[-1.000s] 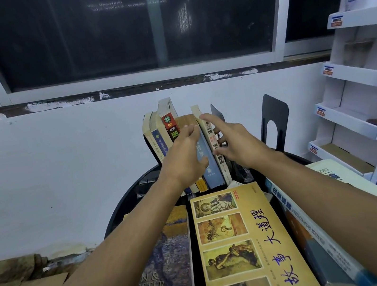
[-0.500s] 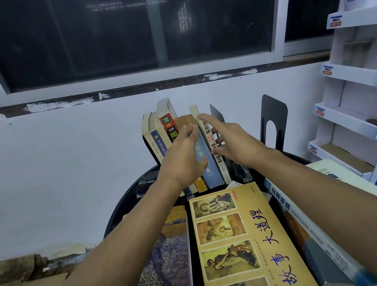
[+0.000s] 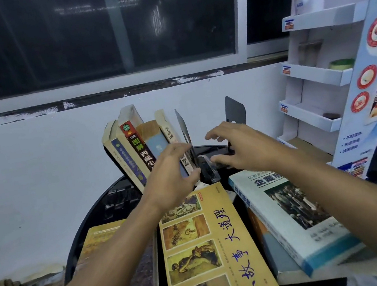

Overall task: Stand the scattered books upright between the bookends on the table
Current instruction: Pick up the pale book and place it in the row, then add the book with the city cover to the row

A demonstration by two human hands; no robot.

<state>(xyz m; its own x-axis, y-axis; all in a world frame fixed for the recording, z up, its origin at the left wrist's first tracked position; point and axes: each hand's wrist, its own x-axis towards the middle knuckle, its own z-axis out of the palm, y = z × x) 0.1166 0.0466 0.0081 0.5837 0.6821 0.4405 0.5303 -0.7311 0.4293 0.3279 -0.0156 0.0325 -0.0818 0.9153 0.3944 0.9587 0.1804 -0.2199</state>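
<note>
Left hand: my left hand (image 3: 171,178) is released, fingers (image 3: 178,148) spread and slightly bent, grasping nothing. It hangs in front of the lower right part of the standing row; I cannot tell whether the fingertips touch a spine.

Right hand: my right hand (image 3: 243,151) is also released, palm down, fingers (image 3: 213,135) fanned over the gap between the two bookends.

Standing books: a row of upright paperback books (image 3: 133,147) stands at the far side of the round black table (image 3: 75,249), leaning left.

Bookends: a thin black metal bookend (image 3: 183,128) stands just beside the row's right end. A second black metal bookend (image 3: 235,110) stands apart to the right, behind my right hand.

Flat books: a yellow paperback with picture panels (image 3: 215,250) lies between my forearms. A white and blue softcover book (image 3: 281,214) lies under my right forearm, and a dark purple-covered book (image 3: 99,240) under my left.
</note>
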